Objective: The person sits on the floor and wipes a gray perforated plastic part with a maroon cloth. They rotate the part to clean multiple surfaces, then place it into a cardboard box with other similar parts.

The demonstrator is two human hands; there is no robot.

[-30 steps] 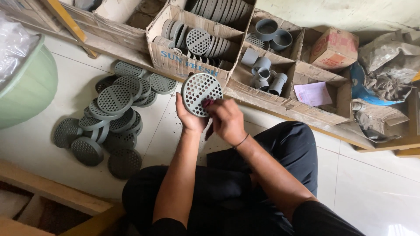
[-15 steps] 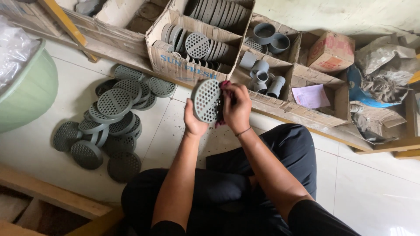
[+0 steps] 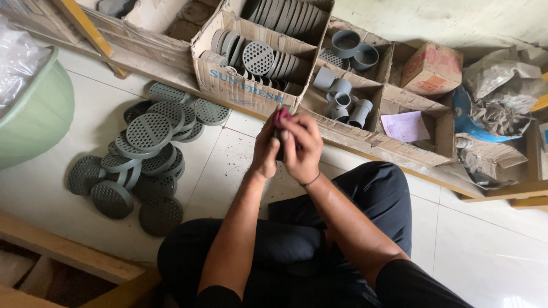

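Above our lap, both hands are closed around one grey perforated disc (image 3: 279, 142) held edge-on to the camera, so only a thin dark sliver shows between the palms. Our left hand (image 3: 265, 149) grips it from the left; our right hand (image 3: 299, 149) presses a reddish cloth (image 3: 281, 117) against its top edge. Judging from this, we are wiping the disc, and that goes best if the left hand holds the rim firmly while the right works the cloth round the edge and across the holes. On the tiled floor (image 3: 228, 171) to our left lies a heap of similar discs (image 3: 142, 162). Beyond our hands, a cardboard box (image 3: 240, 85) holds more discs standing on edge, with grey pipe fittings (image 3: 342, 97) in the box beside it.
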